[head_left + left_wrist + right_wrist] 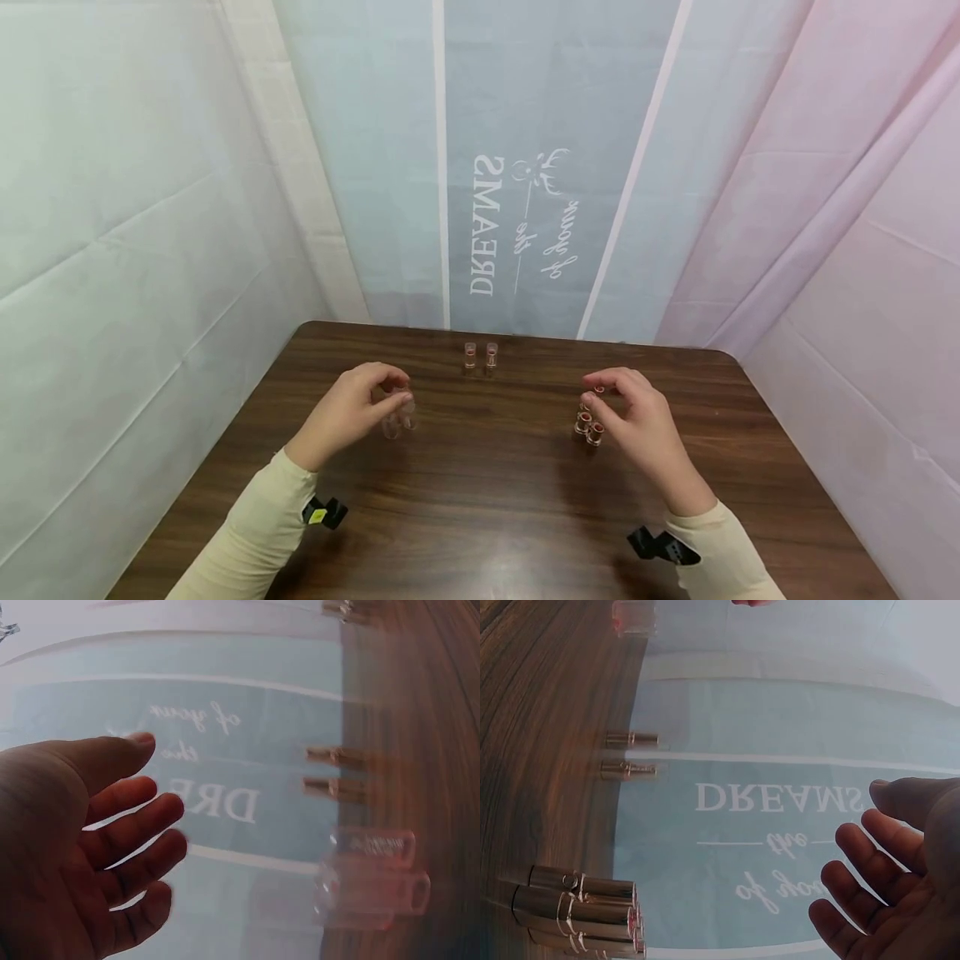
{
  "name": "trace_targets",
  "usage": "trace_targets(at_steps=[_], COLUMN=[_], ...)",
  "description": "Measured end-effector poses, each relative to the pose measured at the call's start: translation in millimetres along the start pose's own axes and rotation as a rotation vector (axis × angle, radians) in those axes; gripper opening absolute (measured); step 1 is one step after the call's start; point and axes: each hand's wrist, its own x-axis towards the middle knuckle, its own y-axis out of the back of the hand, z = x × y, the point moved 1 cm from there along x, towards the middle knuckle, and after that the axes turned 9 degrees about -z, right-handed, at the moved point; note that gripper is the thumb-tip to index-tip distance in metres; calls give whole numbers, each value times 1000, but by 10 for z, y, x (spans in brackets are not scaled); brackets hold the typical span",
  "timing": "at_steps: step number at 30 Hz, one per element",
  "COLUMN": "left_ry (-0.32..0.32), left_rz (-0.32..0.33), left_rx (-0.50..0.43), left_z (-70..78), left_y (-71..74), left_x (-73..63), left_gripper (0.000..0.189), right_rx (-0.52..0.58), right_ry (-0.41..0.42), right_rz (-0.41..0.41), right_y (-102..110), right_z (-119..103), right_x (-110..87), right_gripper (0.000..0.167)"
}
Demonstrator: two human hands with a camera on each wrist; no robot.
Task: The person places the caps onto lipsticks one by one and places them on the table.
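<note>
My left hand (352, 412) hovers beside a small group of clear caps (392, 427) at the left of the table. In the left wrist view its thumb and fingers are apart and bare, and the clear caps (375, 889) stand beyond them. On the right, my right hand (637, 417) is over a cluster of gold lipstick tubes (595, 435) with reddish tops. Nothing lies between its loosely bent fingers (855, 877) in the right wrist view, where the gold tubes (592, 911) stand upright, close together.
Two similar tubes with clear tops, one on the left (470, 357) and one on the right (492, 357), stand near the back edge of the brown wooden table (480, 483). Behind the table hangs a blue-grey cloth (390, 167) with white lettering, and pale cloths flank both sides.
</note>
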Motion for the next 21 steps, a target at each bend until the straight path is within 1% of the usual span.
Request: trace_targets(at_steps=[3,6,9,12,15,17,19,21], left_ry=[30,93,188,299,390,434,466,484], left_rz=[26,15,-35,-119,-194,-226,-237,-240], left_rx=[77,103,116,133,146,139,128,115], left_z=[-58,-140,-231,-321,-393,-425,-441,-453], left_y=[-29,-60,-90,-129,-181,-218,-250,-280], left_x=[30,51,48,27,3,-11,-19,-23], left_gripper=[22,24,27,32,37,38,37,36], right_rx=[-14,-29,-41,-46,-52,-57,-60,-61], right_ry=[-3,2,-2,-15,-32,-45,-59,-71], right_rz=[8,15,22,25,21,16,9,2], right_y=[12,20,34,54,67,70,69,67], right_z=[29,60,96,139,186,222,259,295], right_x=[-18,-25,-17,-1,9,9,8,7], right_gripper=[24,24,24,24,23,22,22,22])
